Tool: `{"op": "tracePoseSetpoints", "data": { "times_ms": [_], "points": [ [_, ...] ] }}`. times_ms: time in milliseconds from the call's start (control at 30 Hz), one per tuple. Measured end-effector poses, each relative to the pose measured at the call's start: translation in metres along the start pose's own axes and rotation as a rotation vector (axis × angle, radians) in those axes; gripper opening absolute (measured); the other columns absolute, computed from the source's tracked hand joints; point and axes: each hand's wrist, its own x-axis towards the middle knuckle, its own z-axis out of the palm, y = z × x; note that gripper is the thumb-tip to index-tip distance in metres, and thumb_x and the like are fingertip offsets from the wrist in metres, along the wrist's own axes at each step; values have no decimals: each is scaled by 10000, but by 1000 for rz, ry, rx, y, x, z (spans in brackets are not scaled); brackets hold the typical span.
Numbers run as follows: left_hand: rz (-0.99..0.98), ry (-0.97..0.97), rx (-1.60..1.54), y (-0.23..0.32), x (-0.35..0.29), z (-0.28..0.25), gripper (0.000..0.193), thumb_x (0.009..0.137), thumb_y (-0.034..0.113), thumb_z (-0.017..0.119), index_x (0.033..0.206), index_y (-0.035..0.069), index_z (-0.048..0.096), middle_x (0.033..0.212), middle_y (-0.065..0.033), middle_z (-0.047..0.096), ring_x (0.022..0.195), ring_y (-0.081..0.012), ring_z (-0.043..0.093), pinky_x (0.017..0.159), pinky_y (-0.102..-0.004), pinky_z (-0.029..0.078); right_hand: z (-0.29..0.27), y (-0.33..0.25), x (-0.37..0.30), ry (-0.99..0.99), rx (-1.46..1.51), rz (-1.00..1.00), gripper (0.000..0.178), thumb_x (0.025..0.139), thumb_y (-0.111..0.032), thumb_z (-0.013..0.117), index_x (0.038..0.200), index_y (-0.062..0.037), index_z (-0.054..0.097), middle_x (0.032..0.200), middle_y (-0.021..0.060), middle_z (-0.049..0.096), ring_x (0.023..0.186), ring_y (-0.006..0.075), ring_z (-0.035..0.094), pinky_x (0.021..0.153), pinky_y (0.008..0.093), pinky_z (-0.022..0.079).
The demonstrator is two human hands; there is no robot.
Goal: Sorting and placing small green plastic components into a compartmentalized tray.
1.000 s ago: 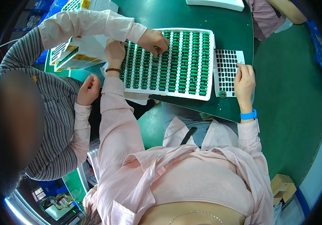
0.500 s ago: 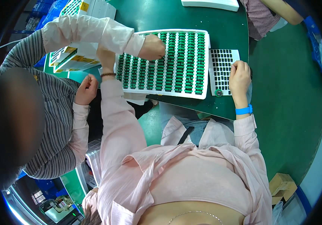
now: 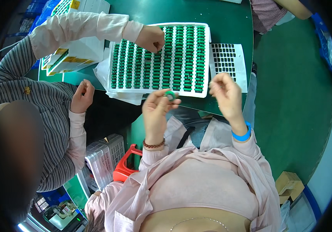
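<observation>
Left hand (image 3: 156, 108): fingers pinching green ring (image 3: 170, 95) at the tips.
Right hand (image 3: 224, 94): fingers curled, nothing visibly held; level with ring, well apart.
Tray (image 3: 159, 88): just beyond both.

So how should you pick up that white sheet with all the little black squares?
Take the label sheet by its bare white right margin, coming from the right. It lies flat on the green table, its left edge sits against the white tray, and the margin has no squares on it.
</observation>
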Motion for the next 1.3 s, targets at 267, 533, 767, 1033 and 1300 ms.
{"op": "tracePoseSetpoints", "data": {
  "times_ms": [267, 533, 767, 1033, 1300],
  "points": [
    [-136, -65, -81, -7, -2, 37, 205, 990, 54, 550, 1163, -38, 610, 995, -87, 683, 866, -184, 714, 722, -282, 596, 24, -20, -17, -202, 368, 176, 46, 980, -51, 566, 959, -22, 538, 823, 1, 550, 660, 48, 511, 589, 197, 433],
    [-109, -69, -64, -15, -1, 42, 170, 980, 54, 575, 1122, -21, 630, 994, -70, 686, 831, -131, 674, 701, -271, 583, 24, -19, -18, -205, 429, 246, 43, 976, -50, 576, 967, -21, 545, 809, -6, 535, 630, 35, 465, 545, 189, 384],
    [-67, -25, -25, -22, 3, 43, 146, 944, 11, 612, 1083, -34, 627, 983, -86, 683, 793, -129, 671, 713, -270, 582, 30, -11, -16, -153, 389, 196, 38, 961, -25, 597, 973, -20, 561, 822, -13, 549, 646, 27, 479, 544, 186, 395],
    [-20, -23, 17, -24, 5, 43, 166, 917, -22, 633, 1081, -43, 628, 990, -96, 680, 806, -139, 671, 720, -276, 583, 33, -12, -14, -121, 318, 202, 57, 964, -54, 615, 974, -18, 572, 823, -16, 575, 654, 22, 500, 545, 179, 411],
    [-1, -22, 29, -20, 3, 45, 163, 917, -34, 626, 1079, -45, 624, 974, -90, 680, 833, -131, 661, 738, -277, 576, 36, -11, -14, -111, 306, 197, 58, 962, -48, 615, 967, -15, 568, 817, -12, 573, 651, 27, 506, 541, 182, 419]
  ]
}}
